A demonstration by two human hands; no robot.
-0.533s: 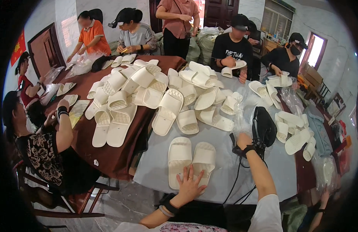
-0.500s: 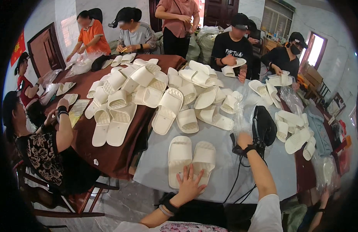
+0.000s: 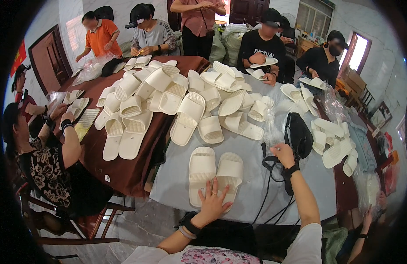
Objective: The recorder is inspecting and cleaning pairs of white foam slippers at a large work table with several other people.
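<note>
Two cream slippers, a left one (image 3: 201, 163) and a right one (image 3: 230, 169), lie side by side, toes pointing away from me, on the grey table cover. My left hand (image 3: 213, 204) rests across their heel ends, fingers spread. Further right, my right hand (image 3: 283, 155) is raised beside a black bag (image 3: 299, 135) with its fingers drawn together. Clear plastic film (image 3: 277, 118) lies just beyond that hand. Whatever the fingertips pinch, if anything, is too small to make out. Black cords (image 3: 266, 193) run down the table beneath my right forearm.
A large heap of cream slippers (image 3: 189, 116) spreads across the grey cover and the brown cloth (image 3: 87, 163). More slippers (image 3: 337, 152) lie at the right, near a blue-grey cloth (image 3: 361, 145). Several co-workers sit around the tables; one in black (image 3: 260, 48) handles slippers across from me.
My right hand has lifted away from the plastic film and shifted slightly right, fingers drawn together. My left hand stays on the slippers. The standing person across has raised their hands.
</note>
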